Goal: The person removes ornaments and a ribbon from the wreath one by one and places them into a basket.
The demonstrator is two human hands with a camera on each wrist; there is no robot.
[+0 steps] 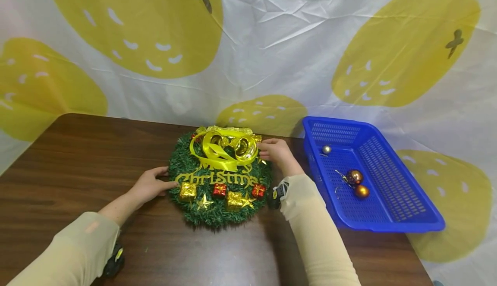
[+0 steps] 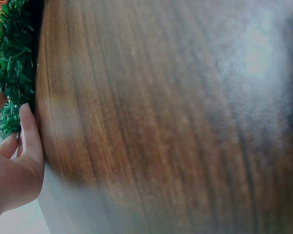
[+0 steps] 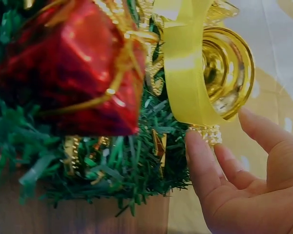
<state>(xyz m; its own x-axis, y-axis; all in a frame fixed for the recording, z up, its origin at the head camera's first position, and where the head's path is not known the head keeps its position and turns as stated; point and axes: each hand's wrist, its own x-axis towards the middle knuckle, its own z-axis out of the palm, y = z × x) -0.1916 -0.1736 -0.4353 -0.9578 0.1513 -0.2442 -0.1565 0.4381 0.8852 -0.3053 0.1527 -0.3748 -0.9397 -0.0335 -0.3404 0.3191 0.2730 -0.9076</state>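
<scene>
A green tinsel Christmas wreath [image 1: 217, 219] lies on the brown table, carrying gold lettering, small red and gold gift boxes and gold stars. Shiny yellow ribbon [image 1: 223, 164] and gold bells [image 1: 246, 148] top its far side. At the wreath's left edge, my left hand [image 1: 149, 185] holds the greenery between thumb and fingers; the left wrist view shows fingers [image 2: 31, 139] along its side. My right hand [image 1: 277, 152] is at the upper right edge beside a bell. In the right wrist view its fingertips [image 3: 194, 141] reach the greenery just below the ribbon, thumb close to the bell's rim.
To the right stands a blue plastic basket [image 1: 322, 191] with a small silver ball [image 1: 326, 149], a brown ball [image 1: 354, 177] and an orange ball [image 1: 362, 191] inside. Behind the table [image 1: 97, 148] hangs a white cloth [image 1: 268, 53] with large yellow fruit shapes.
</scene>
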